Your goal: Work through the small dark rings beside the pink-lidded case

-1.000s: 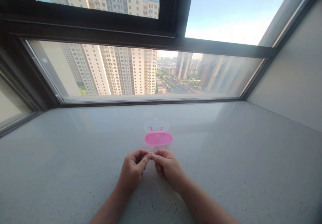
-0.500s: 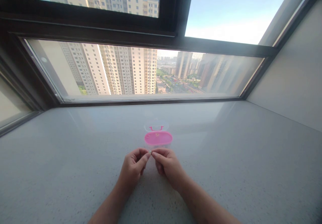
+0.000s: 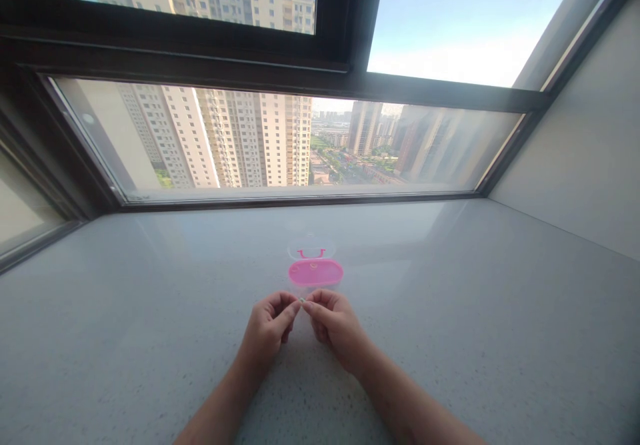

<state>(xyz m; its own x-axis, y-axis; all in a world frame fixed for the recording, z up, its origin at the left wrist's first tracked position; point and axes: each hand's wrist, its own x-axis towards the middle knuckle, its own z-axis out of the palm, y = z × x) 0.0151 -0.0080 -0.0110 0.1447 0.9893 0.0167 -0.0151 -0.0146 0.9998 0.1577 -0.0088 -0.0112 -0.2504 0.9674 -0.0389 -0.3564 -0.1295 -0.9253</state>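
Observation:
My left hand [image 3: 269, 330] and my right hand [image 3: 334, 325] meet at their fingertips over a grey stone sill [image 3: 150, 312]. Both pinch a tiny pale object [image 3: 302, 300] between thumb and forefinger; it is too small to name. Just beyond the fingertips stands a small clear plastic box with a pink tray [image 3: 315, 272] and a pink handle on its open clear lid [image 3: 311, 252]. A small item lies on the pink tray, unclear what.
A wide window with a dark frame [image 3: 320, 85] runs along the back of the sill, with tall buildings outside. A pale wall [image 3: 575, 165] rises on the right. The sill stretches left and right of the box.
Both hands have stayed together at the fingertips and shifted very slightly up towards the box. The box has not moved.

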